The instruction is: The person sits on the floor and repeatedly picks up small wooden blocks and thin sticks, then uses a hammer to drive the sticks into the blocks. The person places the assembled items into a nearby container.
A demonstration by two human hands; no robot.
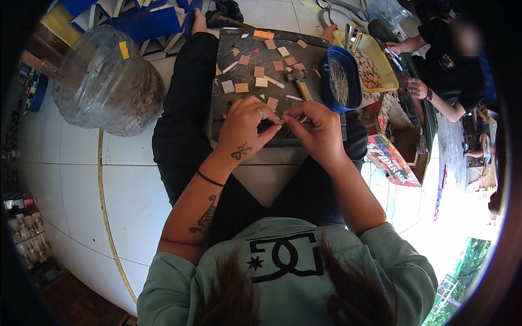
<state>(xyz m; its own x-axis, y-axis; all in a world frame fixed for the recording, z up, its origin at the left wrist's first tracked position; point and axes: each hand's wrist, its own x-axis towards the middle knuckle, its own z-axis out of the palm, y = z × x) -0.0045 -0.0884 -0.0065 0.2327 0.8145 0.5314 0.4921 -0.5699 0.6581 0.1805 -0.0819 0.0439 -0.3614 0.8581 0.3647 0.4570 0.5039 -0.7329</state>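
Over the near edge of a dark low work board, my left hand and my right hand meet fingertip to fingertip. Both pinch one small brownish piece, mostly covered by the fingers, so its kind is unclear. Just beyond my hands, a hammer lies with its wooden handle toward my right hand. Several small flat square tiles in tan and reddish tones are scattered over the board, along with a grey square and thin light strips.
At the board's right stands a blue tub of thin nail-like sticks. Beside it is a yellow basin with many small brown pieces. A printed cardboard box sits on the right. A large clear plastic container stands left. Another person works at right.
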